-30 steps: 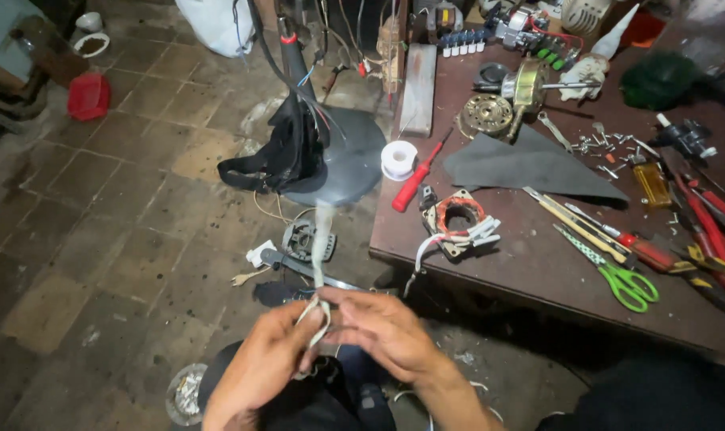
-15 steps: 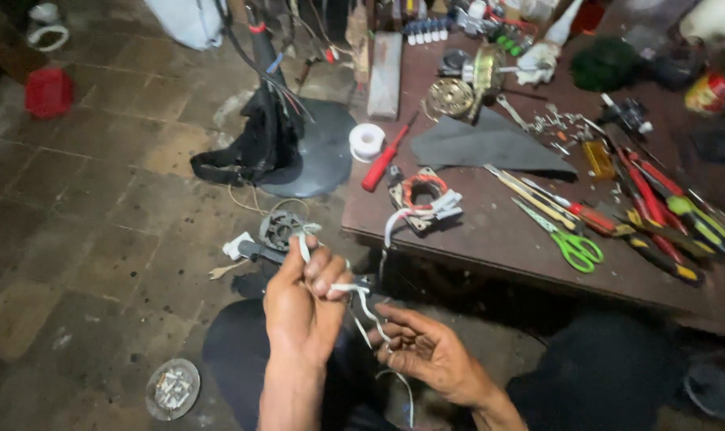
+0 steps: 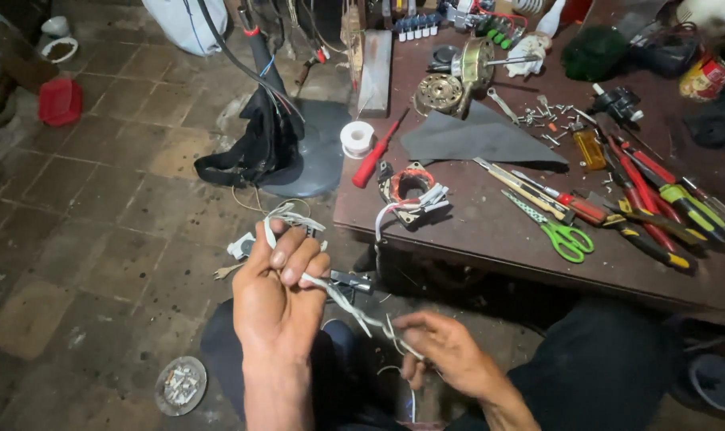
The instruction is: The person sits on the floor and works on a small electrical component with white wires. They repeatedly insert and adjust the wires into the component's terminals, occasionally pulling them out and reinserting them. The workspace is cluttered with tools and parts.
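**Item: bundle of thin white insulated wires, held in both hands**

Location: in front of the person's lap, above a stone-tiled floor (image 3: 99,207), just off the near left corner of a dark brown worktable (image 3: 474,239).

Description: the bundle of thin white insulated wires (image 3: 342,295) runs as a taut, slightly slanting strand from the left hand (image 3: 276,299) down to the right hand (image 3: 442,355). Several pale, flat-looking leads lie side by side; above the left hand they fan out into loose curled ends. Near the right hand the strands cross and knot together, and one lead drops away below. The insulation looks off-white and somewhat grubby.

Left hand: raised, back toward the camera, fingers curled together and clamped on the upper part of the bundle.

Right hand: lower, palm turned inward, fingertips pinched on the lower end of the bundle.

Nearby on the table: a copper-wound motor stator with white leads (image 3: 410,187) at the near corner; a red-handled screwdriver (image 3: 376,153); a white spool of solder wire (image 3: 357,138); green-handled scissors (image 3: 555,231); a row of red and yellow-handled pliers and screwdrivers (image 3: 657,207); a grey cloth sheet (image 3: 478,140).

On the floor: a dark round fan base with black strap (image 3: 282,152); a small round metal dish (image 3: 180,385).
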